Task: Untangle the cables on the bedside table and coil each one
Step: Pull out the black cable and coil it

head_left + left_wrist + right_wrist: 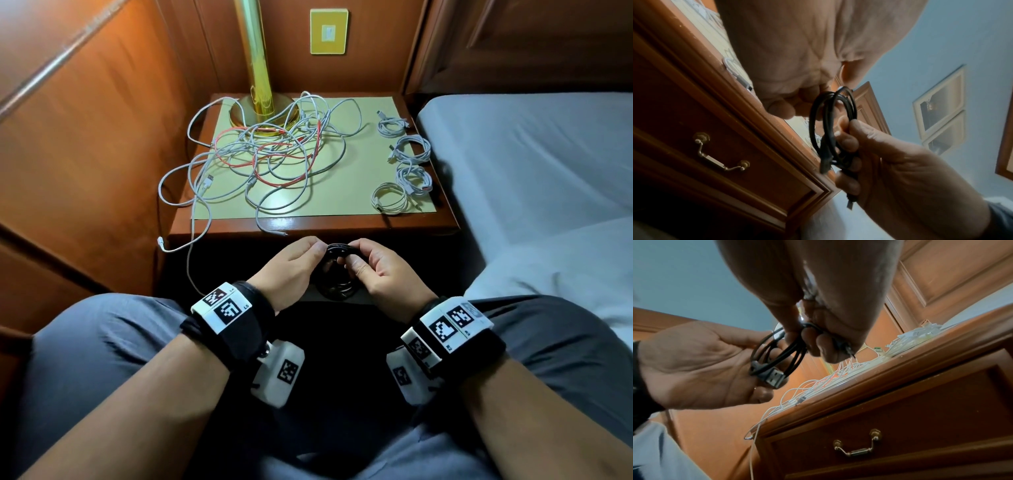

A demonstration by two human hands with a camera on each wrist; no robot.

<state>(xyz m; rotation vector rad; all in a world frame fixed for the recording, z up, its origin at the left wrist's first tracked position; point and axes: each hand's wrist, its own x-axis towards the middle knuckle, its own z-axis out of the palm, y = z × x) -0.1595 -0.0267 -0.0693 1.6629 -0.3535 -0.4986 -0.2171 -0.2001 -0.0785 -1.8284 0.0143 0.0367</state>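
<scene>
Both hands, left hand [291, 265] and right hand [380, 270], pinch the black cable [337, 270] with curled fingers; keep loops even, tuck the plug, then set it at the surface's [342, 224] right edge.

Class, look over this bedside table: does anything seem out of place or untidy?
Yes. A tangle of white and red cables sprawls beside the lamp base, and one white cable dangles off the table's front left edge. Four coiled cables lie neatly along the right side.
</scene>
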